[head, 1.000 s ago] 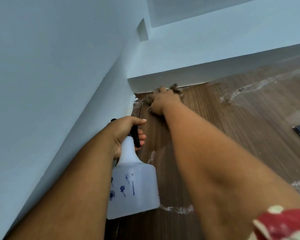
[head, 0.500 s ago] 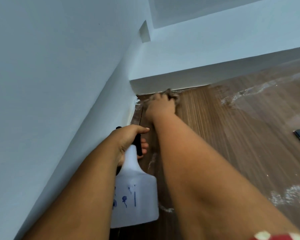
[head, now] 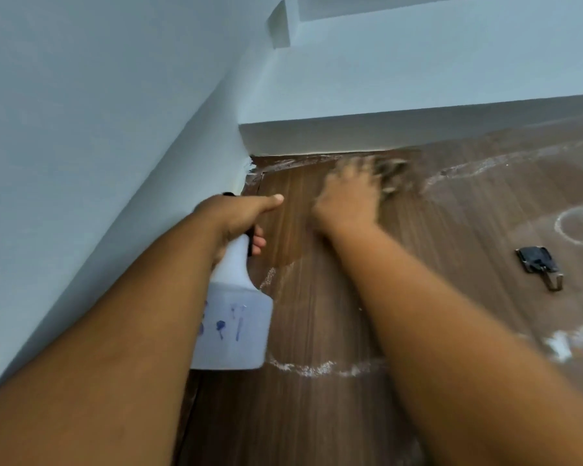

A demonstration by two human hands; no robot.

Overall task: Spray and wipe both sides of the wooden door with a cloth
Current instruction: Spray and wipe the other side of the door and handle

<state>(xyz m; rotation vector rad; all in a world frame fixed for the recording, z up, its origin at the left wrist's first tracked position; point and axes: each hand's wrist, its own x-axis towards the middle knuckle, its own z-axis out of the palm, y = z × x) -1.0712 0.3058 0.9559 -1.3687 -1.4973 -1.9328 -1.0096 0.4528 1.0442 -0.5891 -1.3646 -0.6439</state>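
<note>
My right hand [head: 345,200] presses the cloth [head: 392,176] against the door [head: 451,297] top; left hand [head: 236,216] grips the spray bottle [head: 234,324] beside it.

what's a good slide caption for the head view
Right hand wipes the top of the wooden door with a cloth; left hand holds the spray bottle.

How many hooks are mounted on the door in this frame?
1. The hook sits on the door, right of the right hand. Others may lie outside the view.
</note>
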